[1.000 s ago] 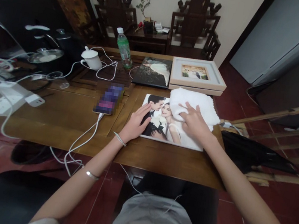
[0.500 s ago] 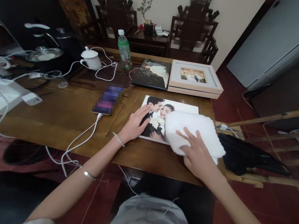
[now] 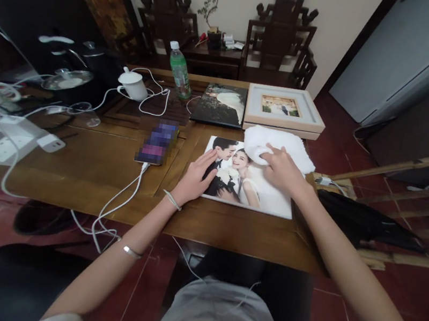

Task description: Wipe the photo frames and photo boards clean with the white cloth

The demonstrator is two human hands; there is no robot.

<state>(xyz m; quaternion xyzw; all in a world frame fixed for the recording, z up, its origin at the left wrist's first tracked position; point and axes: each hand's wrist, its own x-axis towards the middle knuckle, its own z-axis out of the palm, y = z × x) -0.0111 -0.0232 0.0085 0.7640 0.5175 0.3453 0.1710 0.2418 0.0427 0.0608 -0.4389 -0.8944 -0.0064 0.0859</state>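
A large wedding photo print lies flat on the wooden table in front of me. My left hand rests flat on the print's left edge, fingers spread. My right hand presses a folded white cloth onto the print's far right corner, fingers curled over the cloth.
Behind the print lie a dark photo album and a framed picture in a box. A phone with a white cable, a green bottle, a white cup and power strips sit to the left. A black umbrella lies at right.
My right hand drew the cloth down to the print's near right corner, then pushed it back up to the far right corner. My left hand stayed on the left edge.
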